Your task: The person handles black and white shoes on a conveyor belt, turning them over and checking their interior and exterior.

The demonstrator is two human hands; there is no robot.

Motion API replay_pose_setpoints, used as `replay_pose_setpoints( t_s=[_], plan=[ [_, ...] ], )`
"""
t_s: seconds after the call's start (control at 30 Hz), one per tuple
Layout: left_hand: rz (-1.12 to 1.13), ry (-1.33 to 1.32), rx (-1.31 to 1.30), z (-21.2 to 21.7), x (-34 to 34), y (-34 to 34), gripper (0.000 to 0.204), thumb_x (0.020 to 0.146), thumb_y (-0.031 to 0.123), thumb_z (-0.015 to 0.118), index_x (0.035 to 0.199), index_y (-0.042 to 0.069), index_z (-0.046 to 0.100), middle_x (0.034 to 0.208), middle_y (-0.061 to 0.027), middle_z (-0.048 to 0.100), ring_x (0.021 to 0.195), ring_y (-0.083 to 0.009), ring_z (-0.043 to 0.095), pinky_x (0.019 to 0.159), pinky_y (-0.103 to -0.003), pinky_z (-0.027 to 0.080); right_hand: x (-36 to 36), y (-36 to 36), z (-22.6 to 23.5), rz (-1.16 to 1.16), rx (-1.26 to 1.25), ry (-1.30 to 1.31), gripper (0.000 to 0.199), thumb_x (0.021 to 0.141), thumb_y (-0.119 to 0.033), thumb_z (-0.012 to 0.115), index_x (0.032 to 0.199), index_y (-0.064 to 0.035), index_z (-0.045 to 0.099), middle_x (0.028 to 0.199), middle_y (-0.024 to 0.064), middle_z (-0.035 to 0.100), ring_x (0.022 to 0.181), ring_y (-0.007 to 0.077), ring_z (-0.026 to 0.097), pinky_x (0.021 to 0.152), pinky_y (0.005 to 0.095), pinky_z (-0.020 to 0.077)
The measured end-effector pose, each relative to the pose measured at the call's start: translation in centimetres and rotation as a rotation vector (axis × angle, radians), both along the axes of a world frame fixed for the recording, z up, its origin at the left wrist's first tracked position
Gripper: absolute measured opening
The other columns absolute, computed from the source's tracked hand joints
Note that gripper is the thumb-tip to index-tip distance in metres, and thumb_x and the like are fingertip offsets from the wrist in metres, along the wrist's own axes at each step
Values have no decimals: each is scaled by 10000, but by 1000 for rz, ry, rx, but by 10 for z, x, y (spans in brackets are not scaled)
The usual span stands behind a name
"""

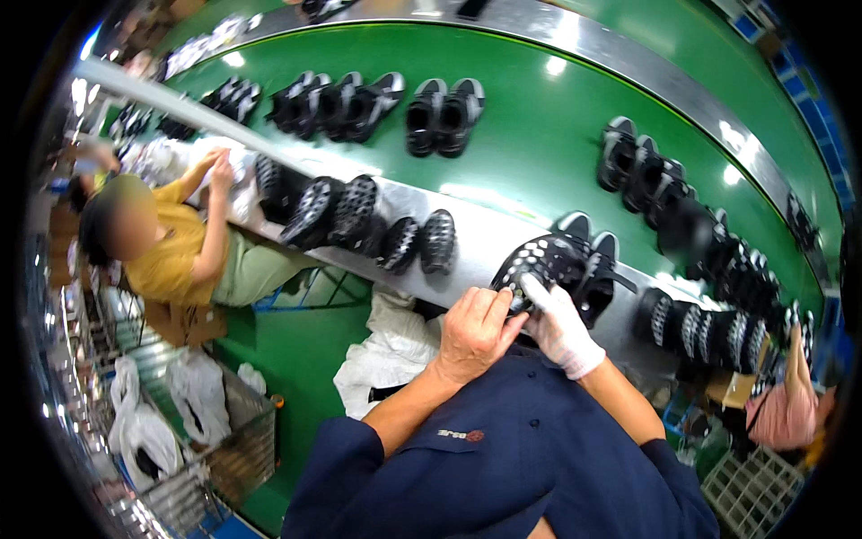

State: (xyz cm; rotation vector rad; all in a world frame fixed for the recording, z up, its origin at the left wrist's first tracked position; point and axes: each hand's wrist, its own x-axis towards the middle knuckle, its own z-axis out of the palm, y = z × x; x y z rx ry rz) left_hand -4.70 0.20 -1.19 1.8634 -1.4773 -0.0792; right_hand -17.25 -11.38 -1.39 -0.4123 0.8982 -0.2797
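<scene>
A black shoe [537, 261] with pale spots across its sole is tilted up at the metal ledge in front of me. My left hand [476, 329] is bare, its fingers bent and closed at the shoe's near end. From the other side my right hand [561, 331], in a white glove, grips the same end with the thumb lying over the sole. The fingertips of both hands almost meet there. Just beyond and to the right, a pair of black and grey shoes [600, 269] stands beside the held one, partly hidden by it.
Several shoes lie soles outward along the metal ledge [480, 235], with more pairs on the green belt [530, 135]. To the left sits a co-worker in a yellow top [171, 260]. White cloth [382, 355] hangs near my left forearm. A wire cart [238, 440] holds bags.
</scene>
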Motion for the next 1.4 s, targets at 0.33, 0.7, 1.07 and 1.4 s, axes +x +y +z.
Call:
replay_pose_setpoints(
  t_s=[0.33, 0.7, 1.07, 1.4],
  plan=[
    [-141, 1363, 308, -56, -14, -80, 120, 932, 24, 690, 1038, 5, 742, 929, -23, 730, 840, -97, 663, 783, -241, 513, -65, -3, 14, 562, -904, 590, 606, 934, -490, 719, 1302, -20, 621, 1024, 166, 734, 927, 280, 730, 800, 397, 565],
    [43, 1101, 384, -92, -69, -96, 85, 930, 65, 709, 992, 15, 737, 870, -37, 704, 766, -120, 636, 710, -274, 506, -109, 5, 16, 853, -1137, 936, 447, 978, -459, 659, 993, -18, 582, 773, 236, 703, 761, 454, 706, 704, 543, 557],
    [-597, -162, 74, -124, -40, -148, 222, 797, 112, 747, 987, 21, 676, 1092, -148, 641, 1105, -348, 579, 979, -502, 449, -117, -34, 14, 952, -1006, 1120, 330, 935, -301, 641, 922, 2, 774, 899, 247, 749, 887, 412, 747, 821, 498, 583],
    [-630, 210, 321, -123, -30, -161, 139, 935, 113, 629, 917, -21, 663, 936, -257, 696, 919, -460, 630, 827, -546, 478, -54, -20, -89, 720, -1183, 1158, 216, 970, -92, 520, 1060, 2, 693, 954, 250, 748, 880, 385, 767, 728, 513, 615]
  ],
)
